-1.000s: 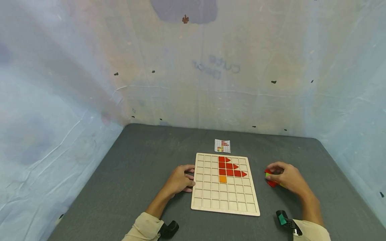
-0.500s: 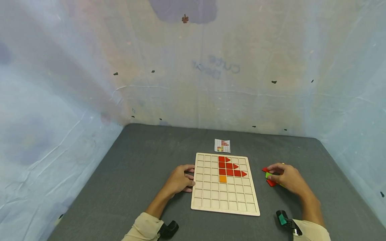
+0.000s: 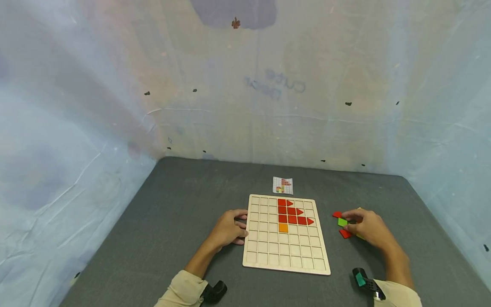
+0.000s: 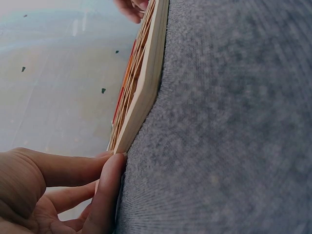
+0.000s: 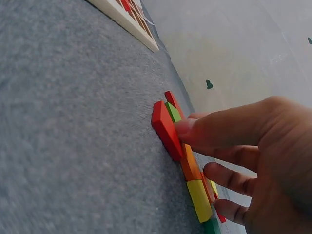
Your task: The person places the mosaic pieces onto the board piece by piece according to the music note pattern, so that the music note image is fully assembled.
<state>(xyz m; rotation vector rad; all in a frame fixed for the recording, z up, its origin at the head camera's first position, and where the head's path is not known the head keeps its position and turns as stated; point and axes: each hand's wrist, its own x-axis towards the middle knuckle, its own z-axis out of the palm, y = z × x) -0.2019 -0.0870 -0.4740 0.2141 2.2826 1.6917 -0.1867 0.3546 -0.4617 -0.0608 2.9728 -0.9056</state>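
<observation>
A square-grid wooden board point(image 3: 268, 260) lies flat on the table, holding rows of red tiles point(image 3: 292, 220) and one orange square tile point(image 3: 283, 227). My left hand point(image 3: 226, 230) is at the board's left edge; in the left wrist view its thumb and a finger pinch the board's edge. To the right, my right hand point(image 3: 366, 228) rests over a loose group of coloured pieces with fingers slightly bent and spread. Its thumb touches the group beside a green piece point(image 3: 342, 222) and a red piece point(image 5: 165, 129). Another red piece point(image 3: 337, 214) lies just beyond.
A small printed pattern card point(image 3: 282, 186) lies behind the board. Orange point(image 5: 190, 163) and yellow point(image 5: 199, 200) pieces lie partly under the right hand. A fabric sheet point(image 3: 245, 106) hangs behind the dark table point(image 3: 184, 192).
The red and green pieces by the right fingertips have spread apart slightly, and more of the green piece shows. A yellow piece shows behind the right hand. The left hand stays put.
</observation>
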